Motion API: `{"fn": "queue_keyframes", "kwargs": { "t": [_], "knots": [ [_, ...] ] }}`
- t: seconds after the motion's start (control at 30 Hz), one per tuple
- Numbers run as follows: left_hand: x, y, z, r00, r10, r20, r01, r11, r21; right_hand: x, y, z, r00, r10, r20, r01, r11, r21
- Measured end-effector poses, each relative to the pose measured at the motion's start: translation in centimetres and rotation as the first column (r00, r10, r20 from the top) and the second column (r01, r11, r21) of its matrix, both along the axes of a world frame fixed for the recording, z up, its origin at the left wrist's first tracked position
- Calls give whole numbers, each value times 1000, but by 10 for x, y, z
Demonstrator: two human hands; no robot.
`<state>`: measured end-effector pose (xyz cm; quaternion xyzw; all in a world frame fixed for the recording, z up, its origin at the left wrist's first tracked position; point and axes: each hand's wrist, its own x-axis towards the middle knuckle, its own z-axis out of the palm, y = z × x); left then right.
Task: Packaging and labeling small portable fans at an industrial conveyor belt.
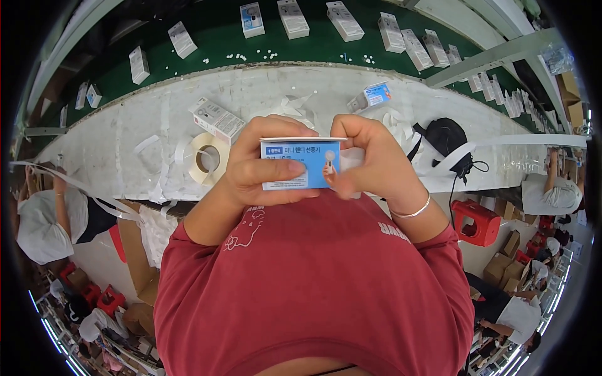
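Observation:
A small white carton with a blue front panel [315, 172] is held in front of my chest, above the near edge of the table. My left hand [257, 164] is closed around its left side, thumb across the front and fingers behind. At its right end my right hand [379, 156] grips it, with the index finger bent over the top edge and the thumb low at the corner. A whitish piece [352, 160] shows between the right thumb and fingers; whether it is a flap or a label I cannot tell. A roll of white tape or labels [218, 161] lies beside my left wrist.
On the white table [157, 119] lie a white carton [216, 119], a blue-and-white carton [376, 95], crumpled backing strips [298, 108] and a black bag [446, 136]. Beyond runs a green conveyor belt [219, 47] with several cartons. A red stool [475, 222] stands right; co-workers sit both sides.

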<state>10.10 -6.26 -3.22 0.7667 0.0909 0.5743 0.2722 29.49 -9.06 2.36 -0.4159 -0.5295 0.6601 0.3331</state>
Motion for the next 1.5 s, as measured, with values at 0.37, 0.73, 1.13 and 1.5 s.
{"fn": "queue_keyframes", "kwargs": {
  "t": [0.37, 0.73, 1.13, 1.5],
  "knots": [
    [12, -21, 13, 893, 373, 250, 77, 421, -904, 4, 7, -57, 926, -300, -228, 307, 952, -5],
    [15, -18, -4, 967, 26, 255, 173, 668, -724, -9, -5, -63, 907, -393, -149, 393, 919, -30],
    [18, 13, -17, 942, -161, 295, 319, 706, -632, 9, 32, -60, 828, -545, -135, 560, 786, 263],
    [37, 23, 29, 979, 80, 187, 163, 235, -958, -20, 51, -44, 817, -572, -70, 533, 705, 469]
  ]
}}
